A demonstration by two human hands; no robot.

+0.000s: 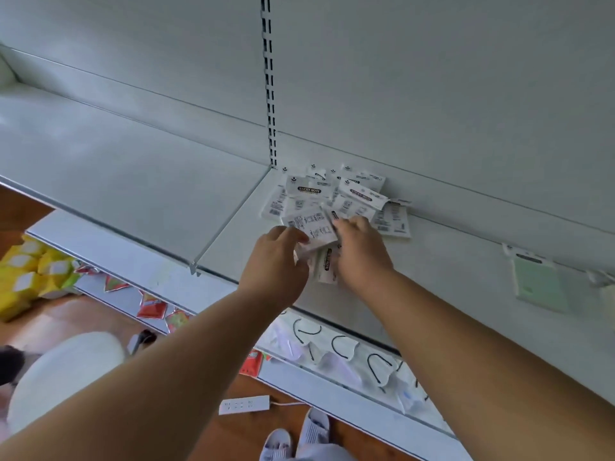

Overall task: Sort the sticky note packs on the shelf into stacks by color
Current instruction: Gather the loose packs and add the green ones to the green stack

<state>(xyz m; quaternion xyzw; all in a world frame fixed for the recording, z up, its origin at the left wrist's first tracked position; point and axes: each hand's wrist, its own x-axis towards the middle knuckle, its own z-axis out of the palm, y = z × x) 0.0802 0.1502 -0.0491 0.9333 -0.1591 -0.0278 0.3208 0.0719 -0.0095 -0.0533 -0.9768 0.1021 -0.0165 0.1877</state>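
A loose pile of white sticky note packs [336, 194] lies at the back of the grey shelf [432, 261], just right of the slotted upright. My left hand [276, 261] pinches the near corner of one pack [311, 224] that shows its barcode side. My right hand [361, 251] grips the same bundle from the right, fingers curled over it, with another pack [327, 264] sticking out beneath. A single pale green pack [539, 284] lies flat on the shelf far to the right.
A wire divider [229, 221] splits the shelf left of the pile. The lower shelf holds black-handled items in clear bags [342, 347] and red packets [151, 306]. Yellow packages [26, 277], a white round stool [63, 371] and a power strip [244, 404] are on the floor.
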